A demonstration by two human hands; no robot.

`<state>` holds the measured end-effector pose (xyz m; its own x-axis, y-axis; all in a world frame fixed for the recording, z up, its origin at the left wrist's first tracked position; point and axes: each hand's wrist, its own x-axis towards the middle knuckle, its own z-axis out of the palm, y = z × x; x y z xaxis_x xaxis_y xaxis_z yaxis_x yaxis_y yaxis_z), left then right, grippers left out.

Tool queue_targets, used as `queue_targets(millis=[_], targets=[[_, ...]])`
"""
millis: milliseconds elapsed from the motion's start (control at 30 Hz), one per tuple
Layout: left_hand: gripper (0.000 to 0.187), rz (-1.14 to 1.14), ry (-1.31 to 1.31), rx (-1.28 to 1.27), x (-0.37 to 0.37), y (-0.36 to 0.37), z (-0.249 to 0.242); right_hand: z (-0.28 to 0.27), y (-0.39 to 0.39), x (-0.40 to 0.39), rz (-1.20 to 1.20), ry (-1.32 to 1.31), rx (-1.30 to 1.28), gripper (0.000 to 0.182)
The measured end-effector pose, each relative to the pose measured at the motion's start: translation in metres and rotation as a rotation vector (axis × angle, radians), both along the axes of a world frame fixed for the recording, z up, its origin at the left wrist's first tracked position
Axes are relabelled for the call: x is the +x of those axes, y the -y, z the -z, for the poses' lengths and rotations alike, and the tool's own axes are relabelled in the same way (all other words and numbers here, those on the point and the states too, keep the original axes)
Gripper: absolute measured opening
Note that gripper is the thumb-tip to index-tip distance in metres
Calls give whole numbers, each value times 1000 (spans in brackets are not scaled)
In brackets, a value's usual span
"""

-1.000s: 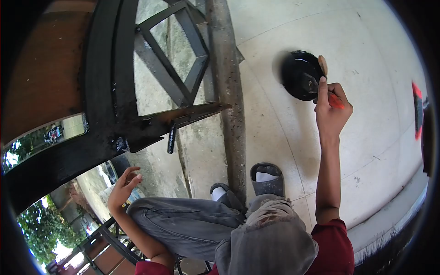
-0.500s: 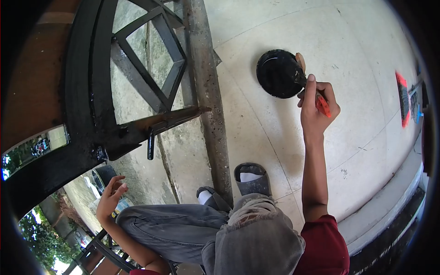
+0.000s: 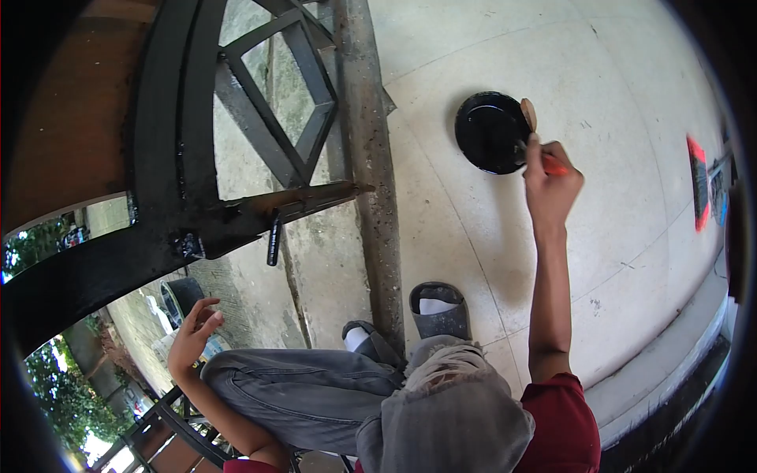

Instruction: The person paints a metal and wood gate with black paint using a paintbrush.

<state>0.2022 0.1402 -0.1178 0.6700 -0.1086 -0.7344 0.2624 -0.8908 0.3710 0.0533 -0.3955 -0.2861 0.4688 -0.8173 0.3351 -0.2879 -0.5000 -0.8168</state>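
My right hand (image 3: pixel 552 189) is closed round the red handle of a paintbrush (image 3: pixel 556 164). The dark bristle end sits low at the right side of a round black container (image 3: pixel 470 158) of black paint; the tip is hard to make out against it. A wooden handle-like piece (image 3: pixel 528 115) sticks up at the container's rim, beside my fingers. My left hand (image 3: pixel 192 339) hangs over my left knee with its fingers loosely apart, holding nothing. Nearest to it stands a metal gate frame (image 3: pixel 169 181), largely coated in shiny black, with a brownish lower bar (image 3: pixel 315 195).
A concrete ledge (image 3: pixel 374 244) separates the pale tiled floor (image 3: pixel 465 260) from rough ground under the gate. My feet in dark slippers (image 3: pixel 440 311) straddle that ledge. A red-edged broom (image 3: pixel 698 183) lies at the far right. A dark bucket-like container (image 3: pixel 181 293) is behind my left hand.
My right hand has lowered the brush into the paint container, from above its right rim. The view has shifted slightly, so the gate sits further right. My left hand stays much the same.
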Motion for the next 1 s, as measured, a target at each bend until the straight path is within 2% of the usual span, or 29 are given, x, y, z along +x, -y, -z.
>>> queue_targets(millis=[100,167,267,300,367,400,433,500,533,633,700,733,767,833,900,967,1000], targets=[[36,-6,10,-9,-2,-12,-1,2,4,5,28,-23,41,30],[37,61,9,12,-1,-6,-1,-2,4,4,77,93,357,31],[39,84,13,62,-1,-5,-5,-6,-1,-2,248,466,640,24],[39,117,9,104,-1,-2,-5,-1,-2,-5,244,474,641,24],[38,36,19,63,-3,0,-5,11,-7,-14,367,770,982,21],[38,46,32,59,-3,-2,-4,15,-9,-17,370,842,1138,21],[38,56,43,56,-2,-3,-4,21,-10,-22,370,844,1143,21],[38,51,36,62,-4,-1,-6,29,-13,-32,307,969,1523,23],[38,46,27,64,-4,0,-6,22,-23,-32,258,993,1565,24],[40,132,2,52,-3,-11,-2,-13,-70,-13,8,823,1543,26],[40,105,1,49,-3,-12,0,-36,-94,12,17,593,1484,31],[39,37,-10,13,-2,-13,2,-29,-99,19,-144,672,1457,31],[38,-33,-21,-22,-1,-12,2,-26,-101,27,-138,678,1468,31],[38,-8,-21,14,-1,-13,2,-28,-102,46,-605,703,1148,25],[39,-15,-56,41,-1,-20,7,-41,-101,64,-659,730,1178,21],[39,-17,-60,52,0,-22,8,-47,-107,82,-805,686,918,21],[40,-13,-68,86,0,-23,8,-45,-112,88,-859,638,917,23]])
